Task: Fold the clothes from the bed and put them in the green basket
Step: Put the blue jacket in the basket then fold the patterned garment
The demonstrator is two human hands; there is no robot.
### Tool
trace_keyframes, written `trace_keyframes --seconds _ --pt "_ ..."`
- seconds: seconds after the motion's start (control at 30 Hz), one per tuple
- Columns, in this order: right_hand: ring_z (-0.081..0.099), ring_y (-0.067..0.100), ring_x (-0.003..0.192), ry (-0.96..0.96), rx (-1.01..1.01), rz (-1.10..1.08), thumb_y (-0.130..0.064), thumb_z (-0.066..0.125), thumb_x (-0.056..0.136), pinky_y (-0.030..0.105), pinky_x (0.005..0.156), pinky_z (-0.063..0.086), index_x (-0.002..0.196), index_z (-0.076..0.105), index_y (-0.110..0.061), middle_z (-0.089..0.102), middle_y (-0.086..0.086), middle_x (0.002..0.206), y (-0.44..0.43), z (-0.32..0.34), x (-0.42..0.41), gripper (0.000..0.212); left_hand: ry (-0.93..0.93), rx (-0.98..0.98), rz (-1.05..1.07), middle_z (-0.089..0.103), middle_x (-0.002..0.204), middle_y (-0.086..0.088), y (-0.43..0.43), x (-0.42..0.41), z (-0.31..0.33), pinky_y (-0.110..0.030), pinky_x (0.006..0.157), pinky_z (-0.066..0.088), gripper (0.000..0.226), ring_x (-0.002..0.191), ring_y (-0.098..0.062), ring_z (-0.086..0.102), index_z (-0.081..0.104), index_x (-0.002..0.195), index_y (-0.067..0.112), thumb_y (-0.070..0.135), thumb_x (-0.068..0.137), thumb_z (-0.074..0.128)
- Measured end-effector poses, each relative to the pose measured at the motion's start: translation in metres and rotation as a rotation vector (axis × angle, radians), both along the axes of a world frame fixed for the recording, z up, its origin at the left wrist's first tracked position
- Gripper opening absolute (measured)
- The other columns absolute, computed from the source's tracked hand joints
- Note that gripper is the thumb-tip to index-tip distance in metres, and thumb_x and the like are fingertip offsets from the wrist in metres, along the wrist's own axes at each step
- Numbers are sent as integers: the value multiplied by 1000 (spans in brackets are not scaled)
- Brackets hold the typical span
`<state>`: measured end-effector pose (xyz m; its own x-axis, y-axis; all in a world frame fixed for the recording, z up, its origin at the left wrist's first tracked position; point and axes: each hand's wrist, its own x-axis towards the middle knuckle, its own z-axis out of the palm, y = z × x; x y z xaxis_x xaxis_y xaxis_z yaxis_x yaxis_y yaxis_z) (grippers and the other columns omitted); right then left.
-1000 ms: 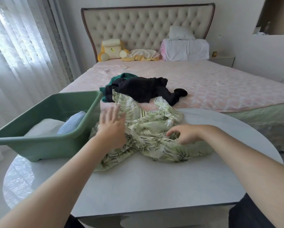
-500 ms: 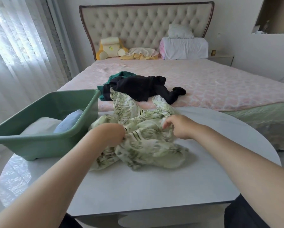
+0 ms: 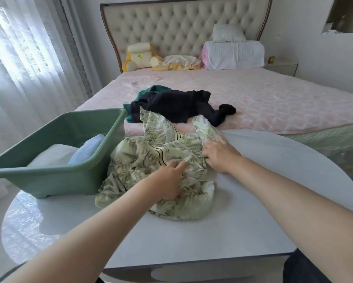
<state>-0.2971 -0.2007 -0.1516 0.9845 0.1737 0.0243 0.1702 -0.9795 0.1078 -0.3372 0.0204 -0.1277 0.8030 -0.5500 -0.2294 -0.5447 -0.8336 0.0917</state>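
step in hand, by the look of it: flattening out the crumpled leaf-print garment (image 3: pixel 143 158) on the table (image 3: pixel 192 237) ahead of a first fold. lies bunched in the middle of the frame, up against the right wall of the green basket (image 3: pixel 49 180), with the upper end trailing past the table's far edge onto the bed (image 3: pixel 273 103).

left hand (image 3: pixel 169 180) resting on the middle of the bunch, fingers stretched forward and fairly straight, thumb hidden underneath, no pinch to be seen. right hand (image 3: pixel 220 154) just beside it, a little higher and to the right, fingers spread and nearly straight, pressing down on the cloth near its right edge, gripping nothing as far as can be told.

already in the basket at the left of the frame: a white folded piece (image 3: pixel 51 156) and a pale blue piece (image 3: pixel 87 146). waiting on the bed above centre: a black garment (image 3: pixel 177 107) with a teal garment (image 3: pixel 151 89) partly under it, both touching the upper end of the printed cloth. roughly midway through, judging by the two piles.

next move calls for finding a hem or two corners, drawing the whole garment onto the table and clear of the black one, spreading it flat, then folding. thin, slippery-looking cloth, so likely to slide and bunch again. best pinned with one hand while smoothing with the other. worth minding not to drag the dark piece off the bed.
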Motion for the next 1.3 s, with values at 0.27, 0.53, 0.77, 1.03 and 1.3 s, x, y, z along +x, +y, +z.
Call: trace_keyframes --seconds 0.27,0.53,0.77,1.03,1.3 --pt "59 21 79 528 177 37 -44 58 96 36 73 50 86 69 -13 65 -1 87 29 35 -42 34 121 250 -18 64 105 -1 25 1 39 -28 71 45 47 79 -17 49 65 127 19 -2 94 38" --pt "66 18 71 240 747 12 -29 58 98 26 59 52 92 69 -15 74 1 84 30 49 -47 19 355 175 171 60 88 -2 34 0 61 -27 70 44 44 69 -13 49 67 81 21 50 98 40" --pt "29 22 149 443 239 62 -41 45 100 46 121 26 155 26 -45 18 -6 167 32 16 -25 57 183 321 108 -2 165 4 37 6 29 -61 113 31 127 150 -35 11 2 154 48 77 56 78" --pt "6 31 155 457 44 -370 -70 18 99 53 124 9 160 -1 -39 -8 2 168 -24 9 -26 71 108 395 57 -17 165 5 45 17 14 -59 118 21 128 152 -30 -8 -18 152 46 50 73 83" --pt "18 23 153 202 201 -222 -59 34 102 47 123 21 160 18 -29 17 3 167 -34 3 -38 67 -397 431 168 -2 166 -13 44 44 6 -69 116 -3 76 150 -42 -7 12 157 34 17 94 49"
